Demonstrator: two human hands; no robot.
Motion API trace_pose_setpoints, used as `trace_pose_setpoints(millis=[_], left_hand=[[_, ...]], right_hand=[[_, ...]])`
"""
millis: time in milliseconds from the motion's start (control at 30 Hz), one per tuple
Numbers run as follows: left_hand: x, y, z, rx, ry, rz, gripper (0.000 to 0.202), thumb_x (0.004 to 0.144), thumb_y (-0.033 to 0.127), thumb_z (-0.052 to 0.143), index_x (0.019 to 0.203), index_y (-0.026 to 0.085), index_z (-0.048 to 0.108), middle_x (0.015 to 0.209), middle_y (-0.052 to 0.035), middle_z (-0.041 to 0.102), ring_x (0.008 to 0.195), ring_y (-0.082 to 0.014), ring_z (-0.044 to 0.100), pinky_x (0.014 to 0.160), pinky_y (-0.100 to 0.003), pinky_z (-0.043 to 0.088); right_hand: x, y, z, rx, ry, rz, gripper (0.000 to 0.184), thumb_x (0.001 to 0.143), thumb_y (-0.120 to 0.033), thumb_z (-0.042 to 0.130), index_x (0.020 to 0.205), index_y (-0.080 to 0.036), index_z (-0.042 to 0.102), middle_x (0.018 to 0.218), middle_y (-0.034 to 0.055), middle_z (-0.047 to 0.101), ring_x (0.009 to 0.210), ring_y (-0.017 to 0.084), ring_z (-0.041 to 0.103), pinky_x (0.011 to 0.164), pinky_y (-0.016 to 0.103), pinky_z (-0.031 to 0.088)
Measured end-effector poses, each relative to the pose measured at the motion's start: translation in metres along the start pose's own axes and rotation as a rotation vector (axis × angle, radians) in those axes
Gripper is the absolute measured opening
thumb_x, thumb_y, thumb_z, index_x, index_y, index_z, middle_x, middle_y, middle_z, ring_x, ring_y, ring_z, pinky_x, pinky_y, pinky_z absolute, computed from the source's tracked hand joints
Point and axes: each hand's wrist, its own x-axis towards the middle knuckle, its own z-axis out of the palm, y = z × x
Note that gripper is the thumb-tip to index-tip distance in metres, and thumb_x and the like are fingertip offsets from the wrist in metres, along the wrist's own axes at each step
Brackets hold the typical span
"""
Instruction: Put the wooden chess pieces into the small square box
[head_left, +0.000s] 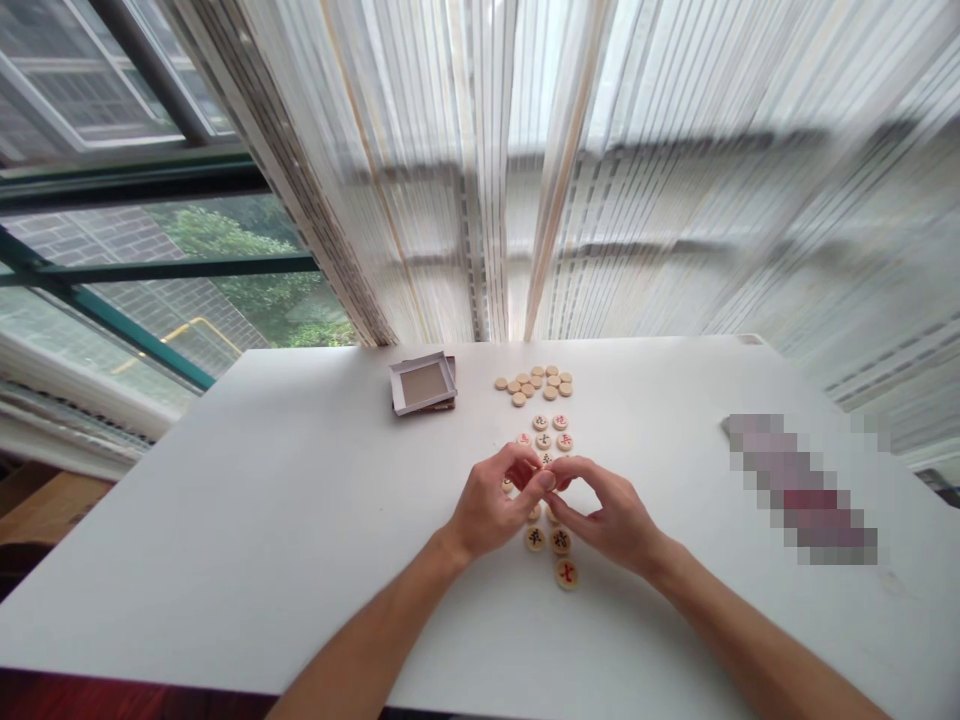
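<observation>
Both my hands meet over the middle of a white table (262, 520). My left hand (491, 505) and my right hand (607, 515) pinch together at their fingertips over a column of round wooden game discs (551, 440) marked with red or black characters. What the fingertips hold is hidden. More marked discs (559, 555) lie just below my hands, face up. A loose cluster of plain-faced discs (534, 384) lies farther back.
A small open cardboard box (422, 384) sits at the back, left of the disc cluster. A blurred-out object (802, 490) lies on the table's right side. Striped sheer curtains hang behind the table, with a window at the left.
</observation>
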Motion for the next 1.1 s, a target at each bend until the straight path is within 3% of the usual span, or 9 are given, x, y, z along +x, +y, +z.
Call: trace_pose_setpoints(millis=[233, 433, 867, 1100], left_hand=[[0.0003, 0.0015, -0.0010, 0.005, 0.003, 0.005, 0.014, 0.098, 0.029, 0.055, 0.102, 0.018, 0.063, 0.092, -0.0043, 0.071, 0.081, -0.0152, 0.069, 0.077, -0.027, 0.057], [-0.0003, 0.0037, -0.0013, -0.006, -0.030, 0.022, 0.021, 0.097, 0.026, 0.055, 0.114, 0.018, 0.061, 0.101, -0.0070, 0.070, 0.078, -0.0145, 0.068, 0.075, -0.027, 0.059], [0.0005, 0.0029, -0.0012, 0.009, -0.047, 0.073, 0.026, 0.094, 0.023, 0.060, 0.120, 0.019, 0.059, 0.104, -0.0061, 0.068, 0.075, -0.0115, 0.065, 0.070, -0.025, 0.058], [0.0000, 0.0012, -0.0004, 0.091, -0.037, 0.129, 0.026, 0.091, 0.023, 0.066, 0.117, 0.020, 0.060, 0.100, -0.0044, 0.067, 0.071, -0.0102, 0.065, 0.067, -0.023, 0.057]], right_hand=[[-0.0005, 0.0019, -0.0008, 0.017, 0.035, 0.050, 0.028, 0.088, -0.015, 0.068, 0.113, -0.025, 0.058, 0.091, 0.0010, 0.071, 0.076, 0.015, 0.068, 0.071, 0.029, 0.059], [0.0018, 0.0021, -0.0025, 0.115, 0.060, 0.132, 0.029, 0.089, -0.018, 0.069, 0.115, -0.024, 0.059, 0.097, 0.0034, 0.069, 0.079, 0.016, 0.068, 0.074, 0.032, 0.061], [0.0036, -0.0021, -0.0062, 0.228, 0.058, 0.216, 0.024, 0.093, -0.021, 0.063, 0.117, -0.024, 0.060, 0.104, 0.0062, 0.068, 0.090, 0.020, 0.070, 0.082, 0.035, 0.062], [0.0067, -0.0038, -0.0048, 0.241, 0.068, 0.261, 0.013, 0.094, -0.024, 0.064, 0.107, -0.023, 0.062, 0.096, 0.0041, 0.069, 0.085, 0.018, 0.072, 0.077, 0.032, 0.063]])
